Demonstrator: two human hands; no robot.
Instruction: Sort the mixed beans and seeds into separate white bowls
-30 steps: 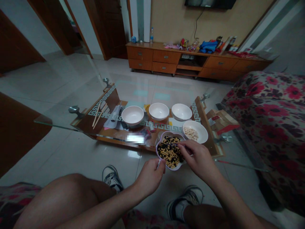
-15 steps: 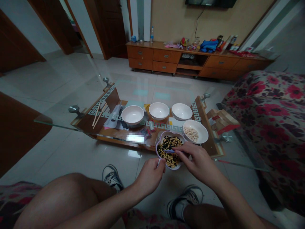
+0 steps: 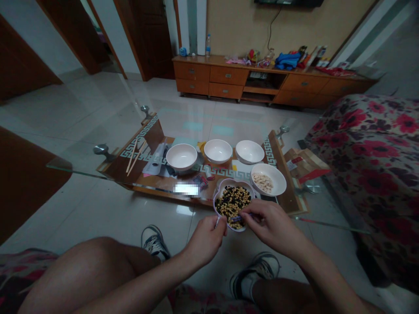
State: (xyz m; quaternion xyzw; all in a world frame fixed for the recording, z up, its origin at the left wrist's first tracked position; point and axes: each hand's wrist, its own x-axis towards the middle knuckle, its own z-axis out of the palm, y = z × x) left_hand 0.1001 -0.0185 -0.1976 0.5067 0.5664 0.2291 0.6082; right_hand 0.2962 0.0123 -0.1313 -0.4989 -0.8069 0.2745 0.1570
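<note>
My left hand [image 3: 206, 240] grips the near rim of a scalloped, lilac-edged bowl [image 3: 227, 182] that is filled with mixed black and yellow beans [image 3: 233, 201]. A small white item shows at its fingertips. My right hand [image 3: 271, 229] pinches a thin blue tool [image 3: 238, 218], whose tip lies over the beans at the bowl's near side. Part of the bowl's front is hidden by my fingers. Just behind the right hand stands a white bowl of pale seeds [image 3: 262, 182].
Several empty white bowls [image 3: 218, 151] stand on the wooden shelf [image 3: 157, 187] under a glass tabletop [image 3: 81, 168], with chopsticks [image 3: 132, 159] at its left. A cardboard box [image 3: 306, 163] lies to the right, beside a floral sofa [image 3: 369, 144]. My knees and shoes are below.
My right hand and the blue tool have moved down towards the near side of the bean bowl. The view has tilted slightly downward.
</note>
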